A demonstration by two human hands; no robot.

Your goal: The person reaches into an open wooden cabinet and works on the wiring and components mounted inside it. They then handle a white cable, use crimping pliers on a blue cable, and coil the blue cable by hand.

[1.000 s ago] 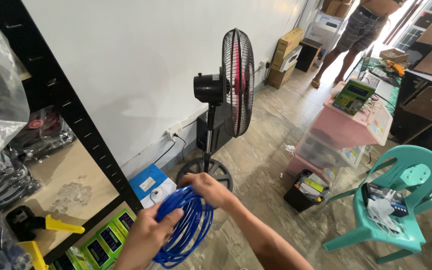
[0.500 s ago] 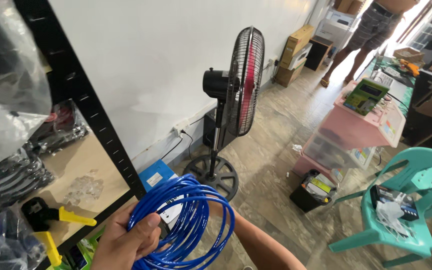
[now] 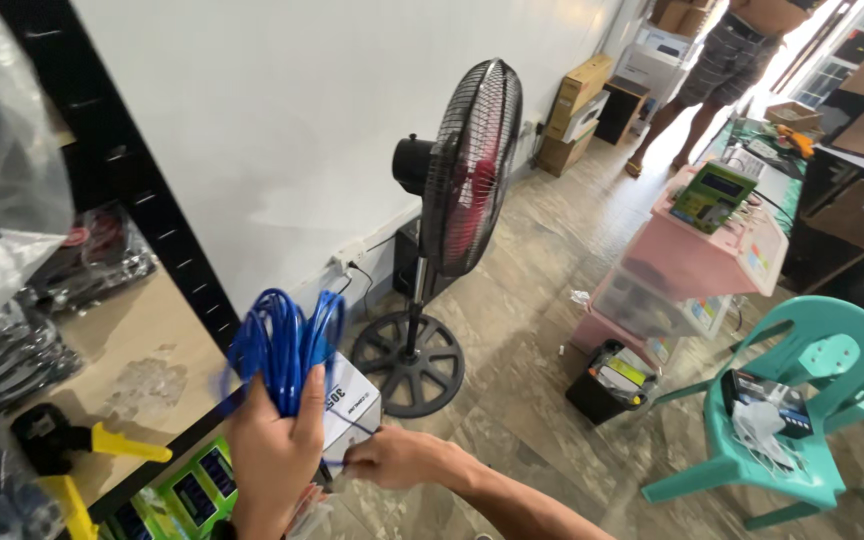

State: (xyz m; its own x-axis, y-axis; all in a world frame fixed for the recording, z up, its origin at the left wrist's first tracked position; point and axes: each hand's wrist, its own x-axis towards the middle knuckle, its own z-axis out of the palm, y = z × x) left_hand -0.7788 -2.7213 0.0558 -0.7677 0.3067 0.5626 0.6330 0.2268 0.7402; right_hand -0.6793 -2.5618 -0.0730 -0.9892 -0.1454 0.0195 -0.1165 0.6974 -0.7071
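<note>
My left hand grips a coil of blue cable, held upright and squeezed into a narrow bunch. My right hand is just to its right, fingers pinched on the cable's loose end near the bottom of the coil. Right behind the hands sits a white and blue box on the floor. A black shelf post stands left of the coil.
A black pedestal fan stands on the tiled floor ahead. The wooden shelf at left holds bagged items and a yellow-handled crimping tool. A teal plastic chair, a pink storage unit and another person are further right.
The wide round loop of blue cable has been folded into a tight upright bunch. My right hand has come into view and taken the loose end. The view shifted right.
</note>
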